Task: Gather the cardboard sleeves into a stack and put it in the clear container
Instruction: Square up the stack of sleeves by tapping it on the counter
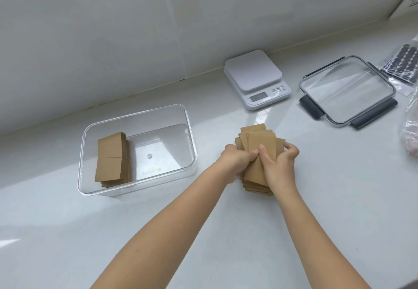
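Nearest the camera, two bare forearms reached out over the white counter (67,232). The left hand (237,159) and the right hand (279,164) both clasped a fanned, uneven stack of brown cardboard sleeves (260,148), one hand on each side with both thumbs pressed on the top sleeve; the stack's lower edges rested on the counter, just right of the clear container (135,117). That container stood open and apart from the hands, with a second pile of sleeves (110,157) lying along its left wall; some faint embossed marking on its floor was too small to read. Farther back sat a white digital scale (255,78) with a blank display and three small buttons, their symbols unreadable. To its right lay the clear lid (346,89) with dark grey clips, and beyond that a sheet of dark round stickers (404,62) at the frame's edge.
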A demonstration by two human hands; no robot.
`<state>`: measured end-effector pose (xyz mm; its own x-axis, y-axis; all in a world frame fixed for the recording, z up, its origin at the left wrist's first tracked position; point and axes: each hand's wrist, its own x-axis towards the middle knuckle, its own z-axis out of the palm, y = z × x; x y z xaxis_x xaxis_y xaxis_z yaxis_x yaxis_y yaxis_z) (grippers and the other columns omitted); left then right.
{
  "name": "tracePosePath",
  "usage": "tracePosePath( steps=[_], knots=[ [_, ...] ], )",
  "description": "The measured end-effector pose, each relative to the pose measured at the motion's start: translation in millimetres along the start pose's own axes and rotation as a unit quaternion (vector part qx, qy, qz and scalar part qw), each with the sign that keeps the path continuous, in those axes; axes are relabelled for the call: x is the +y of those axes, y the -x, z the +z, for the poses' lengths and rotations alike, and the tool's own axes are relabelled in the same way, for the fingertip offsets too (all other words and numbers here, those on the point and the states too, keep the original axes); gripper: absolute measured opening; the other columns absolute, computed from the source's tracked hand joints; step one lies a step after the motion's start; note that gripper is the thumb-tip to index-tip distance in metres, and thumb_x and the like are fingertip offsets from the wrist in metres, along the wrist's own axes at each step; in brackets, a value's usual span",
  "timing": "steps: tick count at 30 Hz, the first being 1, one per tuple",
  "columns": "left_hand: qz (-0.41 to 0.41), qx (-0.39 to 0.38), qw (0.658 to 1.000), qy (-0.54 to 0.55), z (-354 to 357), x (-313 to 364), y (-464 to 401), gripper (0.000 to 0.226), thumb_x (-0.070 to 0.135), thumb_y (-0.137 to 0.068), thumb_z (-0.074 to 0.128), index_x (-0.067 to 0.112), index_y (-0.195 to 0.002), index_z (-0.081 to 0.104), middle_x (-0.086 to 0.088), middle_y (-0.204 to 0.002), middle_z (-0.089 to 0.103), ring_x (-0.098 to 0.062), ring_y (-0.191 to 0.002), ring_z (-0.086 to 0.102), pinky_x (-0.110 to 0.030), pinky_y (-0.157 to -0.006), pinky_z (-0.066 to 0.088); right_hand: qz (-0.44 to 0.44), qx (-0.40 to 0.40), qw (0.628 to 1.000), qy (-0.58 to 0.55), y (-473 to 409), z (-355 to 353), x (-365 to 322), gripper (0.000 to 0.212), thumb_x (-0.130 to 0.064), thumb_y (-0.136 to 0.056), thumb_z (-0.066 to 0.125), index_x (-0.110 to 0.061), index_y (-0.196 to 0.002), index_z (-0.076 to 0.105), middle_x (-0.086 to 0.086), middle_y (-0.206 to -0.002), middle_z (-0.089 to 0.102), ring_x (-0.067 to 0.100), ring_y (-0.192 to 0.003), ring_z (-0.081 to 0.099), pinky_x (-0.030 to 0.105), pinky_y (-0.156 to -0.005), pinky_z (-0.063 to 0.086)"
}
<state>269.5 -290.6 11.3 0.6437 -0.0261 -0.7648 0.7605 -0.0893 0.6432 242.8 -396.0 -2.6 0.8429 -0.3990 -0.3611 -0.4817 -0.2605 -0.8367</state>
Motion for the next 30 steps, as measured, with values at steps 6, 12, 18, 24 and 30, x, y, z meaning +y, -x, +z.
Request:
tracePosePath(
  steps=[6,12,18,24,30],
  knots=[
    [-0.022,-0.035,0.992,0.122,-0.4,-10.6,15.7,0.044,0.014,-0.086,0.065,0.007,-0.127,0.05,-0.005,-0.109,0.061,-0.021,-0.097,0.058,-0.035,-0.067,0.052,0.039,-0.064,0.997,0.02,1.3,-9.4,-3.1,0.088,-0.039,-0.081,0.067,-0.005,-0.143,0.014,0.014,-0.137,0.046,0.029,-0.118,0.052,0.033,-0.089,0.044],
    [-0.024,-0.033,0.993,0.109,-13.3,-28.1,31.5,0.038,0.007,-0.086,0.062,0.011,-0.124,0.055,-0.002,-0.099,0.062,-0.015,-0.081,0.059,-0.034,-0.059,0.048,0.038,-0.123,0.989,0.069,14.8,-8.1,1.7,0.078,-0.047,-0.072,0.073,-0.005,-0.128,0.042,0.009,-0.119,0.061,0.024,-0.1,0.061,0.035,-0.082,0.051],
    [-0.026,-0.052,0.995,0.08,-28.6,-56.3,53.4,0.032,0.0,-0.084,0.061,0.018,-0.11,0.06,-0.001,-0.101,0.065,-0.021,-0.097,0.061,-0.04,-0.074,0.051,0.071,-0.175,0.979,0.082,43.9,-9.5,11.4,0.087,-0.06,-0.045,0.079,-0.012,-0.113,0.056,0.004,-0.105,0.066,0.022,-0.093,0.066,0.04,-0.079,0.058],
    [-0.022,-0.053,0.993,0.1,-45.4,-89.1,75.4,0.059,-0.003,-0.067,0.073,0.014,-0.12,0.055,-0.006,-0.118,0.065,-0.026,-0.109,0.062,-0.05,-0.088,0.052,0.075,-0.251,0.964,0.035,75.9,-15.2,14.4,0.045,-0.026,-0.057,0.088,-0.014,-0.096,0.07,0.008,-0.091,0.074,0.025,-0.085,0.071,0.047,-0.08,0.059],
    [0.017,-0.022,0.991,0.134,-57.4,-113.6,94.7,0.07,-0.012,-0.052,0.074,0.008,-0.116,0.058,-0.01,-0.106,0.069,-0.027,-0.101,0.067,-0.044,-0.087,0.055,0.028,-0.268,0.956,0.119,96.8,-5.6,22.2,0.1,-0.053,-0.025,0.092,-0.023,-0.11,0.049,0.002,-0.106,0.063,0.023,-0.099,0.063,0.045,-0.081,0.058]
  ],
)
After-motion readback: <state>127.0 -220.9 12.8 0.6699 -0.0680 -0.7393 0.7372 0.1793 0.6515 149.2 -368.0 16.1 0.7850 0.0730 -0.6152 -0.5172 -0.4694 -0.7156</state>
